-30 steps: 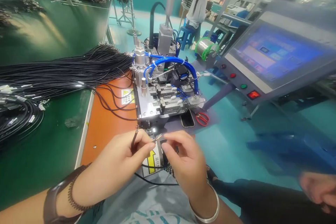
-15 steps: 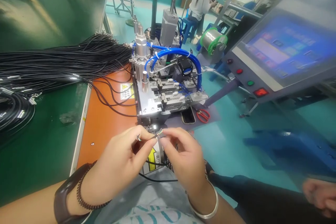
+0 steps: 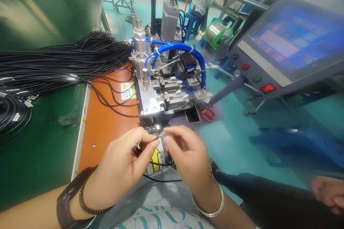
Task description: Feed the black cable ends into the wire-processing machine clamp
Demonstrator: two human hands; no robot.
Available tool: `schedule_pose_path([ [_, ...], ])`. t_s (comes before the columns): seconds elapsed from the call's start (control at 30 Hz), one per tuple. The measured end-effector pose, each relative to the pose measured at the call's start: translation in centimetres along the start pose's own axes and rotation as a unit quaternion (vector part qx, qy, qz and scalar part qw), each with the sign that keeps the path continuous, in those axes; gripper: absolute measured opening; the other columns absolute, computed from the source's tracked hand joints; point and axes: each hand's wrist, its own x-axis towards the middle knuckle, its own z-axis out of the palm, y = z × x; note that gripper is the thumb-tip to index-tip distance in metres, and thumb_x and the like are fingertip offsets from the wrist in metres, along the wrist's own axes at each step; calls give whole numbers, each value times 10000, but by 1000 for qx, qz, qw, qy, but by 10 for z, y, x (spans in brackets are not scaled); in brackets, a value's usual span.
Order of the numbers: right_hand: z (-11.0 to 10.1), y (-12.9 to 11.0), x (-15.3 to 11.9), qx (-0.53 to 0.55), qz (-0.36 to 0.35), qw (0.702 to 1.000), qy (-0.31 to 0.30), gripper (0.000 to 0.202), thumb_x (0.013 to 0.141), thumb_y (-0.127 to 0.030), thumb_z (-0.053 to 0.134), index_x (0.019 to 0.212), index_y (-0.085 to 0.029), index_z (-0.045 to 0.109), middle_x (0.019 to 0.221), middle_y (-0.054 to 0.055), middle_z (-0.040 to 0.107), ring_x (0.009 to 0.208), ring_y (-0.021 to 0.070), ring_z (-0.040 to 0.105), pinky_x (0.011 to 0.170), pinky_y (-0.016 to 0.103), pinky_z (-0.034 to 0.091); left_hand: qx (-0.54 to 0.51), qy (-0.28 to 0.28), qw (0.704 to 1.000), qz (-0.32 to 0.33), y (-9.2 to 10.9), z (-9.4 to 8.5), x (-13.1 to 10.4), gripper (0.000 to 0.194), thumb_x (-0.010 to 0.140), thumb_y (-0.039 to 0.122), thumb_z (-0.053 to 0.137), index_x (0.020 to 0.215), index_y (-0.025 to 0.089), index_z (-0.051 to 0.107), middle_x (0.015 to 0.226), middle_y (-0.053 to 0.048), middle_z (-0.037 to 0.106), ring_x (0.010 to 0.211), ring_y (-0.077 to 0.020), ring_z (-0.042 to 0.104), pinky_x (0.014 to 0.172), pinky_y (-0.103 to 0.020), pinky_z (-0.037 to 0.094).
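At six o'clock of the machine (image 3: 172, 96), I am pinching the cable end (image 3: 158, 137) in my left hand (image 3: 123, 162).
Its coloured wires (image 3: 163, 134) are pointing toward two o'clock, reaching my right hand (image 3: 188, 155); its fingertips are sitting close together, gripping or not I cannot tell.

The black cable (image 3: 157, 138) we hold looks like smooth plastic. We see a shiny metal machine (image 3: 151, 104), glossy plastic tubes (image 3: 179, 46) and 1 shiny metal bangle (image 3: 218, 205).
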Motion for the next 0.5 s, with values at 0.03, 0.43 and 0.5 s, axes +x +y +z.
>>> schedule_pose_path([
  [0.03, 0, 0, 0, 5, -3, 1000, 11, 92, 855, -212, 584, 916, -209, 654, 798, 7, 641, 740, 131, 583, 658, 254, 472, 3, -1, 1000, 7, 0, 0, 0, 160, 884, 373, 517, 869, 220, 561, 734, 24, 586, 610, -95, 575, 530, -197, 452],
  [0.43, -6, -6, 1, -85, -134, 987, -21, 122, 868, -119, 527, 846, -198, 617, 822, 18, 672, 781, 152, 592, 750, 295, 457, 62, -6, 994, 90, 2, -1, 1, 76, 893, 256, 500, 891, 219, 566, 752, 26, 569, 634, -86, 530, 571, -194, 425],
  [0.5, -11, -6, 5, -106, -160, 980, -44, 121, 871, -123, 519, 835, -199, 606, 796, 15, 661, 749, 149, 570, 732, 296, 450, 92, -15, 989, 112, 2, -3, 2, 82, 892, 227, 478, 867, 212, 555, 727, 25, 545, 620, -94, 501, 565, -204, 407],
])
